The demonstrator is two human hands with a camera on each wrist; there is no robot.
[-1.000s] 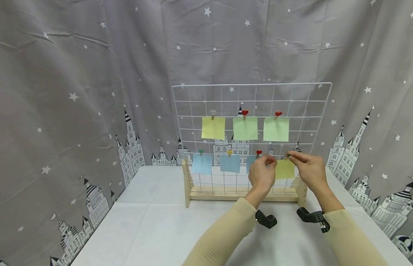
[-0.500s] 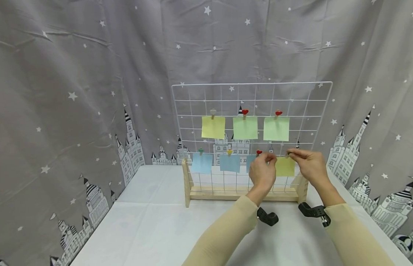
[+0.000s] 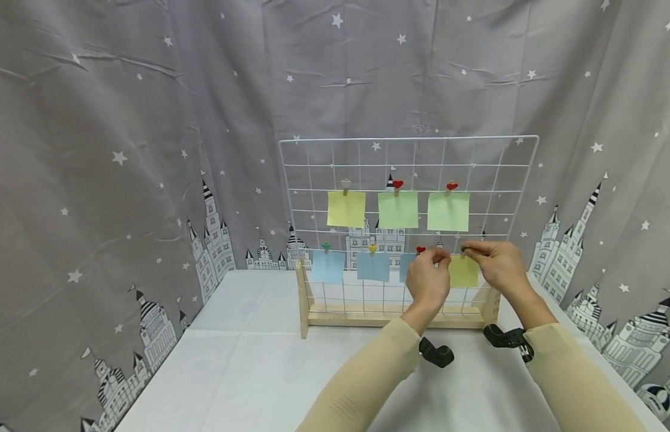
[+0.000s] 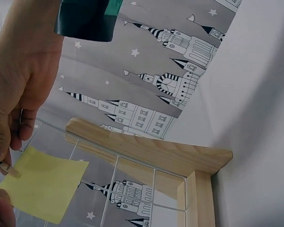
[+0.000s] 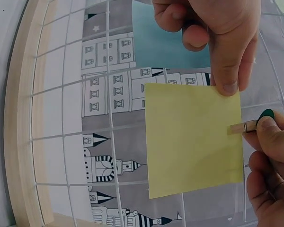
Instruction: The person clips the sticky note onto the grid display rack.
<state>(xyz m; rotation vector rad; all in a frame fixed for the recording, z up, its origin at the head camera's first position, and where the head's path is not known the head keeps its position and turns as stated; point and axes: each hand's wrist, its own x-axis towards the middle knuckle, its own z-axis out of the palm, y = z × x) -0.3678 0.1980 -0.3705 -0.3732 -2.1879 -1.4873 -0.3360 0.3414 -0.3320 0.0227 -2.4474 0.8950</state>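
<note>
A yellow paper note [image 3: 464,272] hangs at the right end of the lower row on a white wire grid [image 3: 486,213]. My left hand [image 3: 427,279] pinches the note's upper left corner between thumb and finger, as the right wrist view shows. With my right hand [image 3: 496,264] I pinch a small wooden clothespin [image 5: 244,126] with a green top; its jaws lie over the note's top edge near the middle. Just left, a blue note [image 3: 405,267] under a red heart clothespin [image 3: 420,249] is partly hidden behind my left hand.
Upper row: a yellow note [image 3: 346,209] and two green notes [image 3: 397,210] on heart clothespins. Lower left: two blue notes [image 3: 328,267]. The grid stands in a wooden base [image 3: 367,318] on a white table [image 3: 248,360], before a grey castle-print curtain [image 3: 151,120].
My right hand has shifted slightly left with the clothespin along the note's top edge. My left hand has moved very slightly right and keeps its pinch on the corner.
</note>
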